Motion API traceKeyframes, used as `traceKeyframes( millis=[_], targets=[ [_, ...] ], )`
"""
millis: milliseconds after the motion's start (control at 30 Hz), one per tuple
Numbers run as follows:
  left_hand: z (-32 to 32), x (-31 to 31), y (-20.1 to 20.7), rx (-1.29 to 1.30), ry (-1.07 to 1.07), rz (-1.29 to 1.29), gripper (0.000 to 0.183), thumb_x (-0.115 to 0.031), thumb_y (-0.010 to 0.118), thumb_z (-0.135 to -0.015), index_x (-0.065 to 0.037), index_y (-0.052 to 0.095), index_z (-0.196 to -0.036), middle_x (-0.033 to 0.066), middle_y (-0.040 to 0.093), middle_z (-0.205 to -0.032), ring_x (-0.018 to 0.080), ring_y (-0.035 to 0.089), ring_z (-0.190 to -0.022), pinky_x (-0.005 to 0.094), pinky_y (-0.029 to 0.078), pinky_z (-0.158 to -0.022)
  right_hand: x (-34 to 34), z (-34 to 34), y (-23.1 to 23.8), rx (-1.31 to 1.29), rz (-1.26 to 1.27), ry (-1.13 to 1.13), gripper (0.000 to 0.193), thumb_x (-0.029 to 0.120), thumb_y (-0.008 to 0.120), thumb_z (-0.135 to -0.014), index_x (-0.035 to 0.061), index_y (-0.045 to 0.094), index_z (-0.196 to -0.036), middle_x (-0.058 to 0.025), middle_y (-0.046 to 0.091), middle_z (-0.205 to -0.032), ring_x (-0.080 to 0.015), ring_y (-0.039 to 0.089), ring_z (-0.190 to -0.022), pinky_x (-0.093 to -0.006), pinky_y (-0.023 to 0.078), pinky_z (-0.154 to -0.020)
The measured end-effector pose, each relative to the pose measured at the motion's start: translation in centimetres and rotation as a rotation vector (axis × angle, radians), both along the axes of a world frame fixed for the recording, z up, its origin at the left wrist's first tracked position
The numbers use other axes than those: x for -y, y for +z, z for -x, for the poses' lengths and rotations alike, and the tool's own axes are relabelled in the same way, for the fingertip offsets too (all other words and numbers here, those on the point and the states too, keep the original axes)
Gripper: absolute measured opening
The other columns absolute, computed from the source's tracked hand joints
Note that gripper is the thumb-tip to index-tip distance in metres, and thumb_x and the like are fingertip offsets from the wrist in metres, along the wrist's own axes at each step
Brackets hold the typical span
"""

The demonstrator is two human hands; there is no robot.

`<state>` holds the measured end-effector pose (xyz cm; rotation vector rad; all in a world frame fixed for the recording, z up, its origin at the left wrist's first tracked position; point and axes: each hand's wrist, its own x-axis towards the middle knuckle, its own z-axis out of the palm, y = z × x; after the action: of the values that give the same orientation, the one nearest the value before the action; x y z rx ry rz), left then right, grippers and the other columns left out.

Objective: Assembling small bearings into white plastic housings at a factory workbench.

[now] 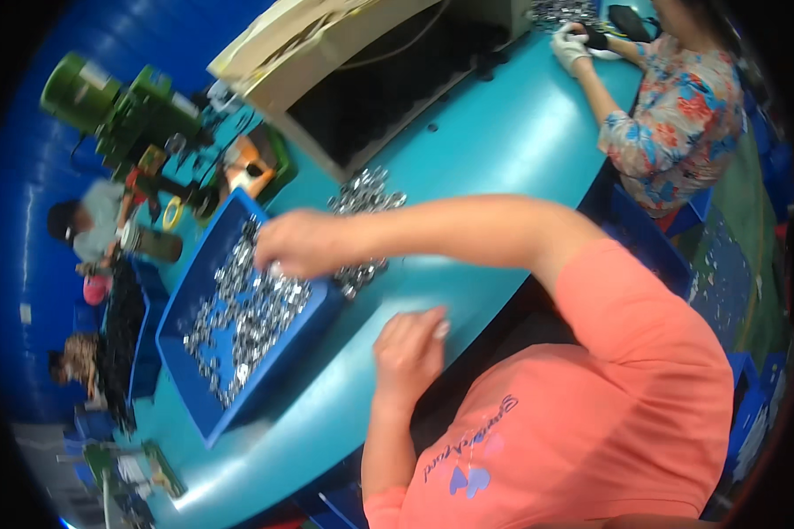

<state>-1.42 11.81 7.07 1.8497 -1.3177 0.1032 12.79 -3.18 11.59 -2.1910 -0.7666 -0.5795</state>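
My right hand (300,243) reaches over the blue tray (207,421), its fingers curled down at the tray's near right corner. Small shiny metal parts (269,309) lie scattered across the tray's bottom, some right by those fingertips. Whether a part is between the fingers is hidden and slightly blurred. Closer to my body, my left hand (408,351) is raised over the table's edge with fingers curled in. A tiny pale spot shows at its fingertips, too small to name. More metal parts (362,198) are heaped on the table beside the tray, partly behind my right forearm.
On the turquoise table (512,115) stands a large open box (326,159) with dark contents. Green machinery (141,115) and a tape roll (173,212) are beyond the tray. A co-worker in white gloves (570,48) sits at the upper right. Other people are at the far left.
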Motion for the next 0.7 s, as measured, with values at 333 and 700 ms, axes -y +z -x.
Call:
traceKeyframes(
  millis=[333, 700],
  targets=[
    [-0.8, 0.2, -1.1, -0.231, -0.095, -0.077, 0.023, 0.002, 0.072, -0.079, -0.004, 0.072, -0.101, 0.0117, 0.069, -0.084, 0.027, 0.066, -0.074, 0.0361, 0.053, -0.067, 0.6, 2.9, -2.3, 0.152, -0.232, -0.055, 0.021, 0.011, 0.071, -0.082, 0.0074, 0.071, -0.102, -0.0105, 0.067, -0.096, -0.0317, 0.066, -0.093, -0.0426, 0.053, -0.082],
    [3.3, 7.9, -3.1, -0.692, -0.55, -0.292, 0.023, -0.007, 0.069, -0.091, -0.005, 0.069, -0.114, 0.0092, 0.066, -0.087, 0.0204, 0.065, -0.078, 0.0314, 0.052, -0.072, 15.1, 1.9, -4.4, -0.036, -0.184, -0.566, 0.023, 0.008, 0.064, -0.085, 0.0048, 0.072, -0.105, -0.0143, 0.067, -0.098, -0.0312, 0.068, -0.093, -0.0402, 0.055, -0.084]
  ],
)
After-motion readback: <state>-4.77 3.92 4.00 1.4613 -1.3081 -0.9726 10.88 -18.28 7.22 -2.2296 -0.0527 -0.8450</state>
